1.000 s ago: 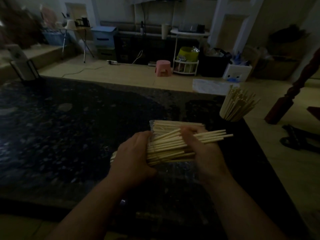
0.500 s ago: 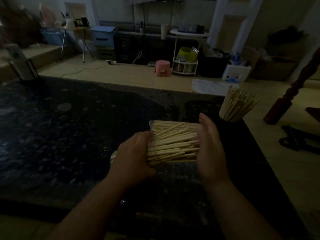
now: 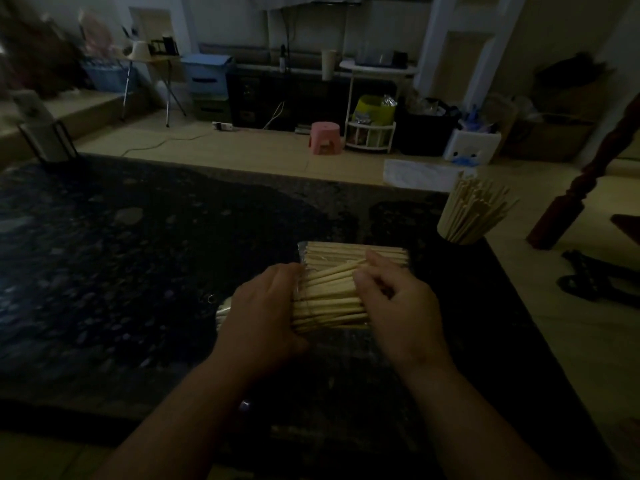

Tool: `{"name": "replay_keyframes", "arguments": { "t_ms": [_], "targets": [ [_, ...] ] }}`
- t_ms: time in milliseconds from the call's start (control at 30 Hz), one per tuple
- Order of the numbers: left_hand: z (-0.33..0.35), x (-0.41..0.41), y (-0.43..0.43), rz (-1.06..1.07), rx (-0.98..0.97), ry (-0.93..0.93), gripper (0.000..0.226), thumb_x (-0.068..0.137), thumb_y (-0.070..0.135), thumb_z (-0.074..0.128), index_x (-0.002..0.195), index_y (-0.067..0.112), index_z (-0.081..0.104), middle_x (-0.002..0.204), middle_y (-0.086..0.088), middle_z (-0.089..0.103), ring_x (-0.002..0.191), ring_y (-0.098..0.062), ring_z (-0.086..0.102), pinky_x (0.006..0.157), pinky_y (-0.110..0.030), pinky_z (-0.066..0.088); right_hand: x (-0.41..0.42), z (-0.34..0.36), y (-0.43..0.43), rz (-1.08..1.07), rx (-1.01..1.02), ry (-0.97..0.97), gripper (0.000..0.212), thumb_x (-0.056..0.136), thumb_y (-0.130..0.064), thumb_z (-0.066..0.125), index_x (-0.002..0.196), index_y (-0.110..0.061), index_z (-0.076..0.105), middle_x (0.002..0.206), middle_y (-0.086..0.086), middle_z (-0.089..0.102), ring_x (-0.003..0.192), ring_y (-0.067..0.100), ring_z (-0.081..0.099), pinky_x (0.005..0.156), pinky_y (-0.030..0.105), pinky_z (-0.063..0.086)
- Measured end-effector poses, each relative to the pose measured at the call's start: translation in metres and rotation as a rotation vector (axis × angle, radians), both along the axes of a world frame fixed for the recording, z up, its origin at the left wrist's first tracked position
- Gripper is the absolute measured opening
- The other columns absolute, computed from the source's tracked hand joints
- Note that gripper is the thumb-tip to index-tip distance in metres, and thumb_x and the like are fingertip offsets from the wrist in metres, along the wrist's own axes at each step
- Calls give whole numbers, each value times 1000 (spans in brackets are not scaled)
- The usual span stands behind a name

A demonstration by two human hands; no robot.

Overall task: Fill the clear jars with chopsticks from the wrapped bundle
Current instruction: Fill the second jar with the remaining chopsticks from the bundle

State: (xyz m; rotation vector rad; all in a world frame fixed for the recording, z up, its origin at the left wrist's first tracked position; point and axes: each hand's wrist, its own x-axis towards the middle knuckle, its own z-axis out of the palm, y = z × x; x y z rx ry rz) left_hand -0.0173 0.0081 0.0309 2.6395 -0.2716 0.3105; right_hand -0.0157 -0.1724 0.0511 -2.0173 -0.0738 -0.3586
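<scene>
Grip on the wrapped bundle (image 3: 329,308)

The wrapped bundle lies on the dark counter (image 3: 138,254), just in front of the person. The left hand (image 3: 265,313) curls round its left end, over the clear film. The right hand (image 3: 398,306) has thumb and fingers closed on a handful of chopsticks (image 3: 332,273) at the right end. At the counter's far right corner, well apart from both hands, stands a clear jar (image 3: 460,226) packed with upright sticks.

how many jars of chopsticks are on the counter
1. The jar stands upright at the far right corner of the counter, packed with chopsticks, beyond the right hand. The dim light may hide other clear jars.
</scene>
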Motion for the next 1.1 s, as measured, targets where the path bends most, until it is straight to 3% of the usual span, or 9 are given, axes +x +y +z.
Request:
{"name": "replay_keyframes", "arguments": {
  "t_ms": [167,267,367,600,733,867,967,1033,1100],
  "targets": [
    [0,-1,-1,2,-11,16,91,57,31,83,138,27,41,133,8,47,114,-12,48,96,-29,39,-1,1,0,64,-23,31,29,99,-26,49,123,-20,65,142,-10,48,122,-5,38,89,-5,24],
    [2,0,0,14,-42,27,92,57,30,82,138,29,39,134,10,45,115,-10,47,96,-26,38,-1,3,-1,7,117,-22,30,96,-40,45,116,-28,64,136,-12,49,121,-3,42,94,10,33],
    [4,2,4,51,-88,18,90,57,29,83,137,27,41,131,8,48,114,-10,48,94,-25,37,2,9,-10,-98,198,-81,17,98,-29,48,90,-35,62,105,-15,63,95,-2,59,79,13,45],
    [2,7,15,162,-136,10,92,53,28,87,135,25,44,126,2,51,110,-16,51,90,-28,40,9,-10,-22,-34,34,162,11,84,-32,53,85,-34,64,83,-4,67,80,16,66,74,37,56],
    [1,11,18,215,-287,12,89,50,24,88,129,29,47,119,5,51,103,-13,52,80,-28,41,9,-15,-21,114,-288,305,13,84,-21,55,74,-15,62,72,4,65,73,25,63,67,37,51],
    [3,13,20,260,-316,10,109,54,31,89,146,25,32,137,0,46,122,-19,47,97,-34,41,-1,-26,-10,377,-708,547,28,86,-35,48,65,-17,50,80,6,60,82,22,60,63,27,38],
    [5,15,24,263,-304,26,114,54,35,90,149,22,28,143,-2,43,127,-20,44,103,-37,39,-5,-43,-7,433,-775,641,20,92,-32,50,100,-21,64,116,3,64,104,19,60,84,26,46],
    [5,17,28,266,-288,32,112,55,31,90,148,21,30,142,-3,43,126,-20,44,102,-36,39,-5,-59,-7,428,-764,611,52,95,-36,49,143,-18,40,150,-1,37,135,18,39,110,28,32],
    [6,19,31,273,-288,25,108,55,29,90,147,20,33,141,-3,43,126,-19,44,101,-35,38,-2,-73,-5,403,-756,553,71,97,-38,47,155,-20,9,162,-1,6,148,15,11,119,28,13]
  ]
}}
